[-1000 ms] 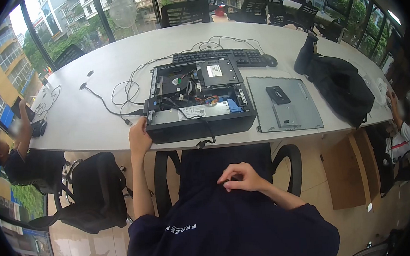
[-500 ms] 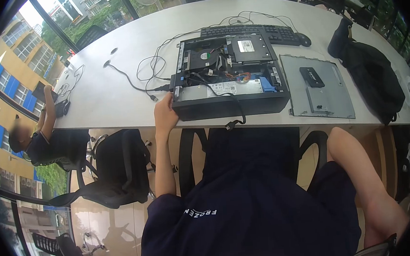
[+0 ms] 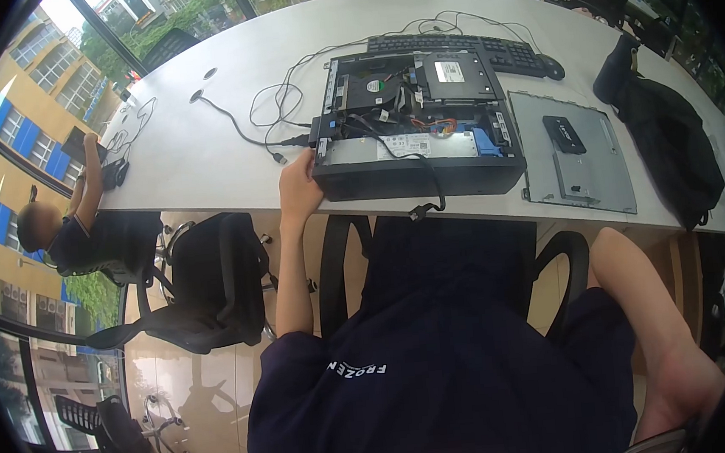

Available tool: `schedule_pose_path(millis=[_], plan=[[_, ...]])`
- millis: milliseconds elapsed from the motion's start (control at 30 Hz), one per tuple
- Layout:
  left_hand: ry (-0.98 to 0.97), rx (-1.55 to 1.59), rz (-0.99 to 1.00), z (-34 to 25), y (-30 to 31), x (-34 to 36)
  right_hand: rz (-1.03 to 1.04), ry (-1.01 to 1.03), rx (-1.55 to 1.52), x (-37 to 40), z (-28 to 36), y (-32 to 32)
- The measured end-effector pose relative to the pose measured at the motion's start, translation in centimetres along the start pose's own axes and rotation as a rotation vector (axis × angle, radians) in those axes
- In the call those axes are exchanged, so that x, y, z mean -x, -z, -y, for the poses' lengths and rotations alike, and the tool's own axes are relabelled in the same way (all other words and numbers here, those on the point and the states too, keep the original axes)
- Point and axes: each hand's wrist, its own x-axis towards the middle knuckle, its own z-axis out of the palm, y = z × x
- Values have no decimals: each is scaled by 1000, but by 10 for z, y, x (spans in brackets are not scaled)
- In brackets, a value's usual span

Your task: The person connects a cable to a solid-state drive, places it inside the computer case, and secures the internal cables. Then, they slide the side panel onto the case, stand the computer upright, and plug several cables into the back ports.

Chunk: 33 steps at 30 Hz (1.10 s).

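- The opened computer case (image 3: 423,179) lies flat near the front edge of the table (image 3: 213,170), its insides facing up.
- The left hand (image 3: 299,189) touches its left front corner; hidden fingertips mean I cannot tell whether they pinch it. Light, low pressure there should steady it well, clear of the exposed wiring.
- The right hand (image 3: 684,384) is beside the glasses (image 3: 677,440); I cannot tell its finger state.
- A loose plug (image 3: 419,213) hangs past the table edge, easily snagged.
- The metal panel (image 3: 604,161), bearing a black drive (image 3: 564,135), limits room rightward; the keyboard (image 3: 416,44) limits it behind. Leftward looks roomier, beyond the cables.
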Motion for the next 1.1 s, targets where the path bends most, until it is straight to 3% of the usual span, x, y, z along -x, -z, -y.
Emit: schedule_pose_path(millis=[167,300,400,533,600,633,700,833,900,967,1000,1033,1100], plan=[[-13,-5,3,-5,3,0,9,188,274,-5,3,7],[0,-2,14,1,2,-1,103,332,265,-9,32,38],[-1,0,18,-3,2,0,-1,151,506,-10,-10,-8],[17,-4,26,-5,4,-2,-31,219,381,-12,13,14],[8,-4,24,-1,3,-2,139,28,443,-22,-2,1],[-2,-5,21,0,3,-2,140,26,442,-20,-10,-6],[18,-6,27,-3,2,-1,-14,169,505,-12,-23,-19],[-12,-51,30,11,0,-1,-38,352,469,-19,2,8],[-18,17,-49,-4,0,0,225,-34,294,-29,17,15],[-23,92,-129,-16,1,1,180,-160,392,-41,12,-12],[103,259,-231,-16,5,2,130,-281,488,-45,5,-24],[232,426,-327,-17,9,4,136,-291,495,-42,2,-24],[0,230,-402,-37,17,3,3,-204,500,-20,-15,-15]])
